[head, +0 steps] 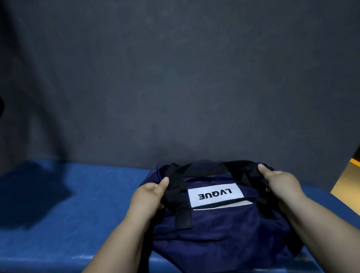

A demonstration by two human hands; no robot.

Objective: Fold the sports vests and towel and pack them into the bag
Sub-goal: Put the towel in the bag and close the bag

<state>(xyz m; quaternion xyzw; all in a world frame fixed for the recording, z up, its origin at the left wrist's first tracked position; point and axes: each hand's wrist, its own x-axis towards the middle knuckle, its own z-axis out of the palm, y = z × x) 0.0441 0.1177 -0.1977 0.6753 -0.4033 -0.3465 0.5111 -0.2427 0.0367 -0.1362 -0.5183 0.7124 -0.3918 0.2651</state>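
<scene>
— While it lies on the bench (50, 215), what's the left hand (149, 194) doing?
— Fingers curled round the bag's (216, 227) left strap (182, 215). Soft cloth, probably light and saggy; lift by both straps.
— Right hand (282, 183)?
— Clenched on the right strap (249, 174).

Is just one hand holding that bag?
No: the left hand and the right hand both grip the black handles of the navy bag.

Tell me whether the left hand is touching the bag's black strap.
Touching. In the head view the left hand grips the black strap on the bag, with the thumb pressed on top of it.
</scene>
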